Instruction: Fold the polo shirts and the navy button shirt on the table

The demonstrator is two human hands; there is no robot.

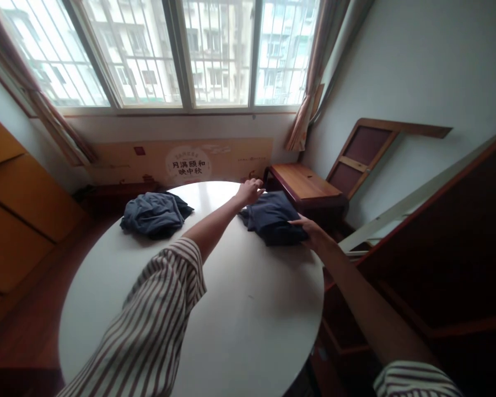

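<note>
A folded dark navy garment [275, 218] lies toward the right far side of the white round table [231, 309]. My right hand [308, 229] grips its right edge, thumb on top and the other fingers partly hidden. At the garment's far left corner is my left hand [250, 191], fingers curled inward; whether cloth is between them cannot be made out. A second garment, a crumpled grey-blue one [152, 214], rests in a heap on the table's left far side, apart from both hands.
Beyond the table stand a wooden bench [306, 182] and a printed board [227, 157] under the barred window. A wooden panel frame [361, 151] leans on the right wall. Dark wooden furniture [450, 264] rises close on the right; yellow-brown cabinets [20, 193] stand left.
</note>
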